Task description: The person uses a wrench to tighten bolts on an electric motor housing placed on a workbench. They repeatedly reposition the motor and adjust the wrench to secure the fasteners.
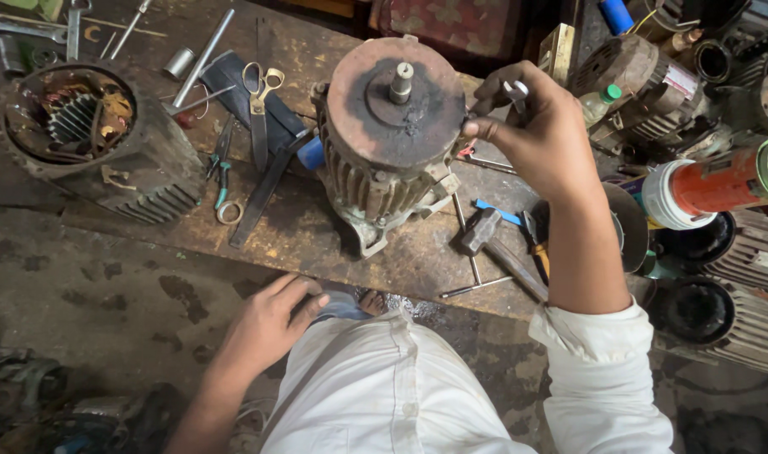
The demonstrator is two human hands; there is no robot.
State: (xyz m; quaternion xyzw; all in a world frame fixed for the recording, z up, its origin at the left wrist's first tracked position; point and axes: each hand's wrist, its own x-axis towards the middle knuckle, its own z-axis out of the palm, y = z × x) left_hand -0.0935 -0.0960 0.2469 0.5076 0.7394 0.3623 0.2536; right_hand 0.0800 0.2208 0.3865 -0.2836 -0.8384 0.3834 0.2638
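Note:
A rusty electric motor point(392, 134) stands on end on a worn wooden board point(317, 244), its short steel shaft point(400, 81) pointing up. My right hand point(531, 130) is at the motor's right rim, fingers pinched on a small metal piece point(515, 89) that looks like a small wrench. My left hand point(270, 324) rests palm down on my knee near the board's front edge and holds nothing.
An open motor housing with windings point(90, 143) sits at the left. Scissors point(260, 101), pliers point(222, 172), a metal rod point(201, 59) and a hammer point(497, 244) lie on the board. More motors and an orange can point(720, 181) crowd the right side.

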